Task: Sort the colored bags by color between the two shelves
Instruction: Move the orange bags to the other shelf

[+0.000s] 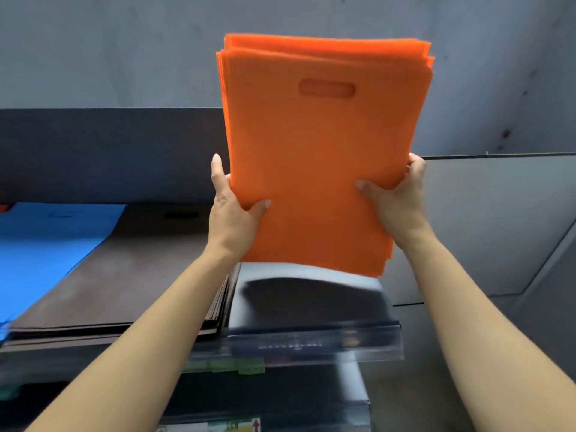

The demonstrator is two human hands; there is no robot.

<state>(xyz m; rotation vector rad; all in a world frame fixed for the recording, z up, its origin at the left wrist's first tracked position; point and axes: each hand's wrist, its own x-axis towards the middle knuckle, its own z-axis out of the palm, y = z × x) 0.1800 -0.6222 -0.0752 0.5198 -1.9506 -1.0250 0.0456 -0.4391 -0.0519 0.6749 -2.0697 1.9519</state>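
Observation:
A stack of orange bags (314, 157) with a cut-out handle stands upright in the air above the shelf's right end. My left hand (232, 213) grips its lower left edge, thumb on the front. On the lower right edge my right hand (396, 194) grips the same stack, thumb in front and fingers behind. A pile of dark brown bags (124, 275) lies flat on the shelf, and blue bags (46, 244) lie to its left.
The shelf board (311, 300) under the orange stack is glossy and dark, with a clear plastic front strip (311, 341). A grey wall stands behind, and a grey panel (486, 226) to the right. Lower shelf edges with labels show below.

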